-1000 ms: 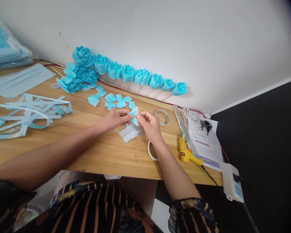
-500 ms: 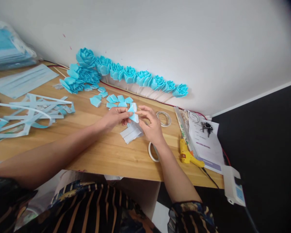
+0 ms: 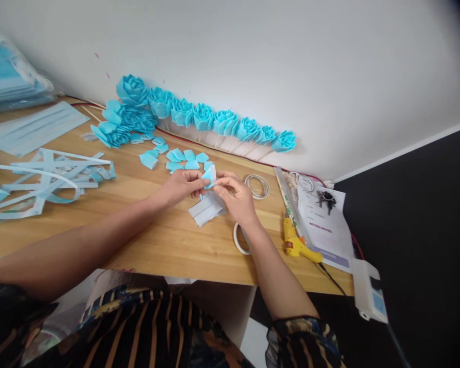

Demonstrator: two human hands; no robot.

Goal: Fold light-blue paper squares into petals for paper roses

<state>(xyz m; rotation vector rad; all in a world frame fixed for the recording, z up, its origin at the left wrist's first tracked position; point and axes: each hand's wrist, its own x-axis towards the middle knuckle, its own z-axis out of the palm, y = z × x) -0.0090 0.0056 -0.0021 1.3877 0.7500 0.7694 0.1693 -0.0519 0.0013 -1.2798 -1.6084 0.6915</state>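
My left hand (image 3: 185, 184) pinches a small folded piece of blue and white mask fabric (image 3: 210, 177) between thumb and fingers. From the other side, my right hand (image 3: 235, 196) closes its thumb and fingertips on the lower right corner of the same piece. Beneath both hands a pale, pleated fabric strip (image 3: 207, 208) lies on the wooden table. Several folded blue petals (image 3: 191, 164) are spread just beyond my left hand. A white tape roll (image 3: 241, 239) lies partly behind my right wrist.
Blue fabric flowers on sticks (image 3: 203, 116) lean along the wall. Cut strips (image 3: 57, 176), a flat face mask (image 3: 38, 128) and a bag of masks (image 3: 13, 71) are left. Rings of tape (image 3: 256, 186), a yellow glue gun (image 3: 297, 243), papers (image 3: 325, 230) and keys (image 3: 326, 199) are right.
My right fingers have moved down and closed on the fabric's right corner, folding it over. Less of its white edge shows. My left hand has hardly moved.
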